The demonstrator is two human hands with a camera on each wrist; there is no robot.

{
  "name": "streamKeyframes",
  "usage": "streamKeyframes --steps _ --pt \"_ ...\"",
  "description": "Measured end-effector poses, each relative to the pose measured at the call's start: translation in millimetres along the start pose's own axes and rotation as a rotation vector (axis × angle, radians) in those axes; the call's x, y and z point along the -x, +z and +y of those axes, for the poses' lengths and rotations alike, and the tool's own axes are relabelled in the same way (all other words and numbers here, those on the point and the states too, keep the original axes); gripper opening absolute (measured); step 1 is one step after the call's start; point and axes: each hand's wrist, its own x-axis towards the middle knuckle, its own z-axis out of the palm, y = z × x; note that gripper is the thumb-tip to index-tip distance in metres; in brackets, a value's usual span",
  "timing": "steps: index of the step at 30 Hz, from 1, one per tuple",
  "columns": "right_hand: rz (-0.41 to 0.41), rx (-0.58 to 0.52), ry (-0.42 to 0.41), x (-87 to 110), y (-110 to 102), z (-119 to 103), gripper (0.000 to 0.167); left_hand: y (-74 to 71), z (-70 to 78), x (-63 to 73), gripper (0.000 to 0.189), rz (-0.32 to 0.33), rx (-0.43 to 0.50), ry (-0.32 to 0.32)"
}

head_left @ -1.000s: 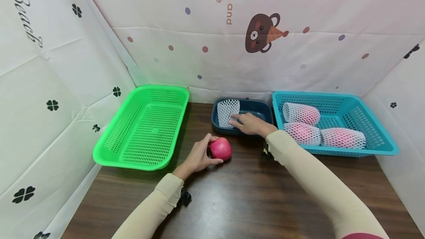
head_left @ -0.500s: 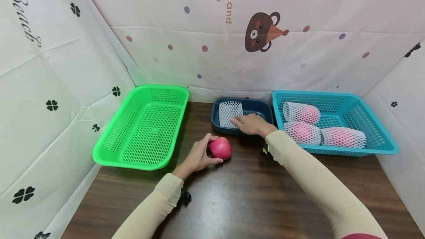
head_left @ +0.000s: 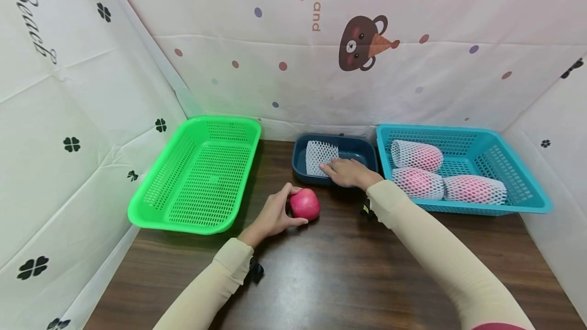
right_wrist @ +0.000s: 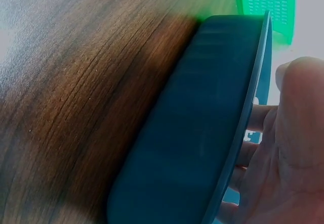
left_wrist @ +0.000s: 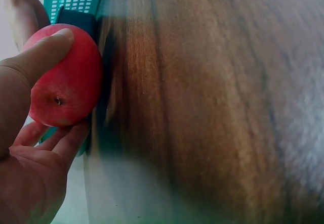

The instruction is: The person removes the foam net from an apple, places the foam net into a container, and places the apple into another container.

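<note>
A red apple sits on the wooden table between the thumb and fingers of my left hand. In the left wrist view, the thumb lies across the apple's upper side and the fingers are beneath it. My right hand reaches over the near rim of a small dark blue tray, its fingers dipping inside. At those fingers lies a white foam fruit net. In the right wrist view, the tray's wall hides the fingertips, and the thumb stands apart from the fingers.
To the left stands a green mesh basket with nothing in it. A blue basket on the right holds three net-wrapped pink fruits. Printed cloth closes off the back and both sides.
The foam net has slid slightly to the right inside the tray, and my right fingers have drawn in a little. My left hand and the apple have stayed put.
</note>
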Motion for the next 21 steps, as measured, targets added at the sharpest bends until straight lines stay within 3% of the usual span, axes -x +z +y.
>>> streamKeyframes --steps 10,17,21 --pt "0.023 -0.017 -0.001 2.1 0.1 0.0 0.070 -6.8 17.6 -8.5 0.072 -0.124 -0.066 -0.104" --pt "0.050 -0.039 -0.028 8.0 -4.1 -0.5 0.064 -13.4 33.9 -19.9 0.088 -0.247 -0.282 -0.066" --pt "0.058 -0.047 -0.034 9.8 -5.0 1.5 0.064 -16.9 44.0 -26.4 0.082 -0.309 -0.376 -0.069"
